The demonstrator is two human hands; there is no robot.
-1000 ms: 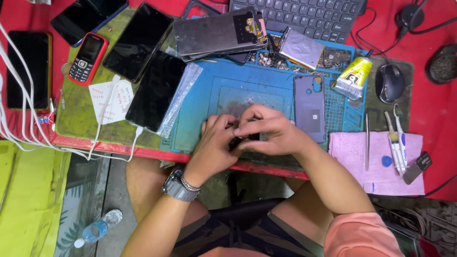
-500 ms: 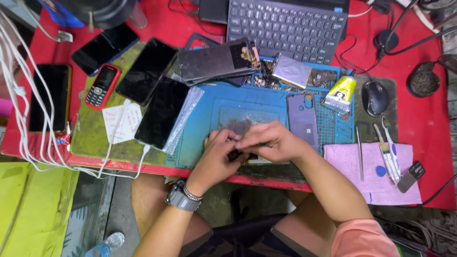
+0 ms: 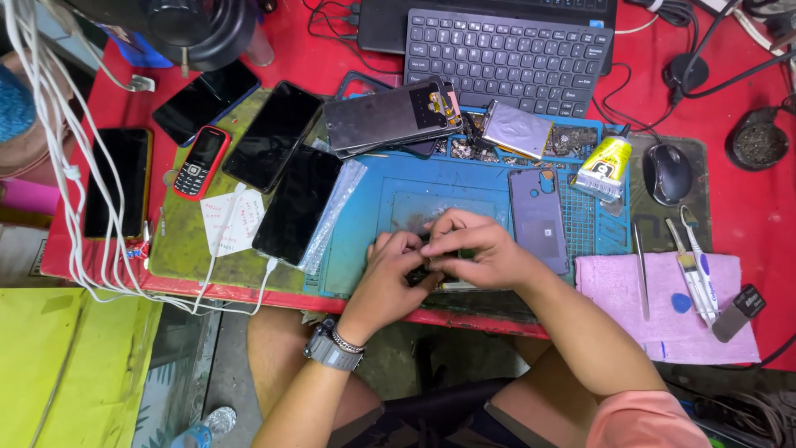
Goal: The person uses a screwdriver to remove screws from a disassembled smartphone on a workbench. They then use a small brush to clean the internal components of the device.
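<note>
From the head camera, both hands meet at the near edge of a blue mat (image 3: 365, 207) on a red surface (image 3: 746, 216). The left hand (image 3: 390, 274) and right hand (image 3: 481, 253) are pressed together, fingers curled and clamped on a small dark part (image 3: 419, 274), mostly hidden between them; what it is cannot be told. The part sits just above the mat's front edge, left of a grey phone back (image 3: 537, 217) lying flat on the mat. A wristwatch (image 3: 327, 348) and bracelet are on the left wrist.

Left of the mat, two black phones (image 3: 286, 174) lie on a green mat, with a red keypad phone (image 3: 199, 162) beside them. Behind the hands lies a stack of opened phones (image 3: 390, 116), and beyond it a keyboard (image 3: 506, 58). To the right are a yellow glue tube (image 3: 604, 166), a mouse (image 3: 667, 172), and a pink cloth (image 3: 630, 307) carrying tweezers (image 3: 640, 270) and brushes.
</note>
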